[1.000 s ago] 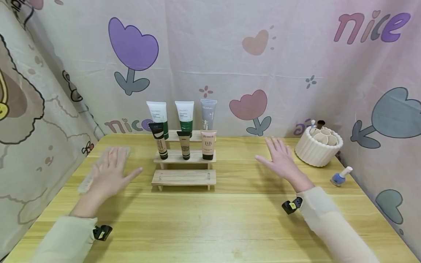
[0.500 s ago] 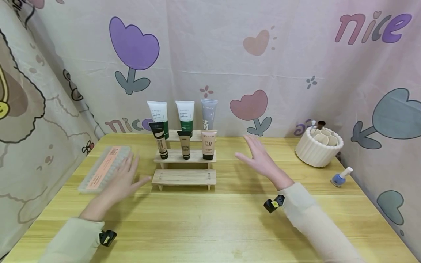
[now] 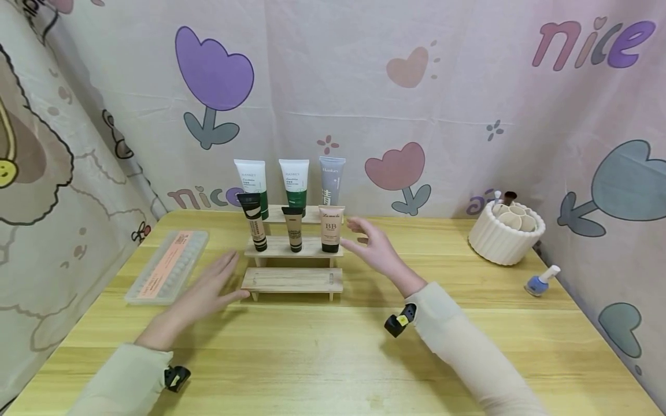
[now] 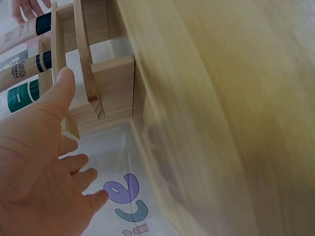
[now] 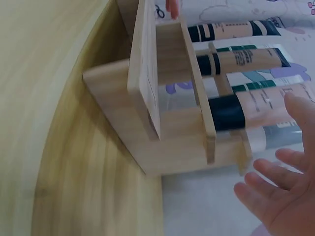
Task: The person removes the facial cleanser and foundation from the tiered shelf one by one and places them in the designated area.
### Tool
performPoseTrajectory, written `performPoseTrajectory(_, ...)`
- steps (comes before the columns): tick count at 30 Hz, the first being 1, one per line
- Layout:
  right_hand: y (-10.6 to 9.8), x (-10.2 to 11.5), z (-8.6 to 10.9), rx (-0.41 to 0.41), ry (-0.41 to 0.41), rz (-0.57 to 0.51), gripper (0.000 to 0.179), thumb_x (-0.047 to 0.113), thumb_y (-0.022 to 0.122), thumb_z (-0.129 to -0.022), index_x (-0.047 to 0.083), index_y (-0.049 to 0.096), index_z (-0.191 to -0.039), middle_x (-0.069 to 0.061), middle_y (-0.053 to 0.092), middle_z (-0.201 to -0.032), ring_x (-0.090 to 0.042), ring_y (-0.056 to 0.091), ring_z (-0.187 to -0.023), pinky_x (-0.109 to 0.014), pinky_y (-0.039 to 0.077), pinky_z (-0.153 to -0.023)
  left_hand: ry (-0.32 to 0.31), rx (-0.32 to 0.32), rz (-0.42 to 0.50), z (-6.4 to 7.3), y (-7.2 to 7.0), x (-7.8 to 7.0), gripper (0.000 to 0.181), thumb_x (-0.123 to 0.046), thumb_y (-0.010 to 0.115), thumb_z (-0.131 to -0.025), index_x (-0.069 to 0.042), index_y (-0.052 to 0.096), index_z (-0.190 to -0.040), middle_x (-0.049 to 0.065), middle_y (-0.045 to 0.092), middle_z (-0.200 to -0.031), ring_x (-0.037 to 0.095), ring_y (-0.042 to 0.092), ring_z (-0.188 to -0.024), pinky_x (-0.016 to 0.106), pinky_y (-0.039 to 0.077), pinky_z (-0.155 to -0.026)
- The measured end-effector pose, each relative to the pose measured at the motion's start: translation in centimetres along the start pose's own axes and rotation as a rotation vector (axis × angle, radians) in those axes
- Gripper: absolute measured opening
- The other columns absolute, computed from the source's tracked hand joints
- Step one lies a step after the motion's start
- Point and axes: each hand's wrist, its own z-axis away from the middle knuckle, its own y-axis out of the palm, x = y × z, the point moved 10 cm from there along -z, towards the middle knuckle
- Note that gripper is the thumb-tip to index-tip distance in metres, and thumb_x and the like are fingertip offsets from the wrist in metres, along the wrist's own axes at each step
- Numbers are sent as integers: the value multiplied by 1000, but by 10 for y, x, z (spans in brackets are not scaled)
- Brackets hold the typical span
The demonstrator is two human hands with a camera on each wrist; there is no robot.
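A three-step wooden display stand (image 3: pixel 292 279) holds several cosmetic tubes standing on their caps. On its middle step are a black-topped tube (image 3: pixel 254 224), a small tan tube (image 3: pixel 294 230) and a pink BB cream tube (image 3: pixel 330 226). Behind them are two white-and-green tubes and a blue-grey tube (image 3: pixel 332 176). My left hand (image 3: pixel 208 290) is at the stand's left side, fingers extended, thumb tip close to the lowest step. On the other side, my right hand (image 3: pixel 378 249) has relaxed, spread fingers, its thumb tip right at the BB cream tube's edge. Neither hand grips anything.
A clear case (image 3: pixel 167 267) with a pink label lies left of the left hand. At the right stand a white ribbed brush holder (image 3: pixel 504 237) and a blue nail polish bottle (image 3: pixel 541 282). A patterned cloth (image 3: pixel 322 69) hangs behind the wooden table (image 3: pixel 312 358).
Both hands have moved inward toward the stand: the left one off the clear case to the right, the right one leftward from near the brush holder. The tubes and stand have stayed put.
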Motion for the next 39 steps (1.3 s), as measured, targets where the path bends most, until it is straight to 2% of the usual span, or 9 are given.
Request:
performPoseTrajectory(4, 9, 0, -4, -3, -4, -88, 48, 14, 69, -84, 0, 51, -126, -16, 57, -119, -29, 53, -109, -38, 48, -89, 24, 1, 4, -1, 4, 0, 82, -38, 61, -86, 8, 22, -141, 28, 15, -146, 47, 19, -129, 58, 17, -105)
performPoseTrajectory(7, 13, 1, -6, -11, -13, -116, 46, 14, 70, -83, 1, 53, -124, -14, 61, -113, -26, 57, -104, -35, 50, -87, 40, 1, 2, -2, 7, -1, 76, -35, 63, -87, 9, 28, -139, 29, 21, -144, 47, 23, -128, 59, 20, -104)
performPoseTrajectory(11, 15, 1, -7, -35, -16, -95, 41, 14, 69, -84, 2, 57, -120, -10, 64, -105, -22, 59, -97, -33, 50, -85, 70, -3, 0, -2, 9, -4, 68, -29, 64, -87, 10, 36, -135, 30, 30, -139, 47, 28, -126, 59, 22, -103)
performPoseTrajectory(16, 17, -2, -8, -43, 25, -73, 38, 14, 68, -84, 5, 58, -120, -8, 65, -101, -21, 60, -93, -35, 51, -80, 93, -2, -15, -3, 10, -7, 59, -22, 64, -88, 10, 42, -131, 30, 37, -135, 48, 33, -122, 59, 25, -101)
performPoseTrajectory(27, 20, -5, -9, -45, 49, -88, 26, 9, 67, -85, 3, 63, -110, -9, 67, -94, -20, 61, -85, -29, 53, -65, 97, 22, -46, -3, 11, -10, 49, -15, 59, -90, 9, 44, -130, 28, 40, -134, 46, 37, -120, 58, 29, -100)
performPoseTrajectory(35, 8, -3, -4, -52, 54, -66, 28, 9, 66, -85, 0, 62, -111, -11, 66, -94, -21, 61, -84, -29, 52, -69, 112, 17, -57, -2, 9, -14, 47, -12, 59, -90, 11, 45, -129, 29, 41, -133, 46, 41, -118, 57, 32, -99)
performPoseTrajectory(37, 0, 10, 2, -55, 54, -64, 28, 7, 65, -86, -4, 61, -111, -15, 66, -96, -25, 61, -84, -32, 53, -70, 106, 23, -56, -3, 11, -12, 47, -12, 58, -90, 11, 45, -129, 28, 41, -133, 46, 41, -118, 56, 33, -99)
performPoseTrajectory(39, -8, 10, 3, -58, 54, -62, 30, 8, 65, -86, -5, 60, -112, -17, 65, -97, -26, 61, -85, -33, 53, -71, 99, 26, -51, -2, 11, -11, 47, -12, 58, -91, 10, 45, -130, 28, 40, -134, 45, 42, -118, 55, 34, -98)
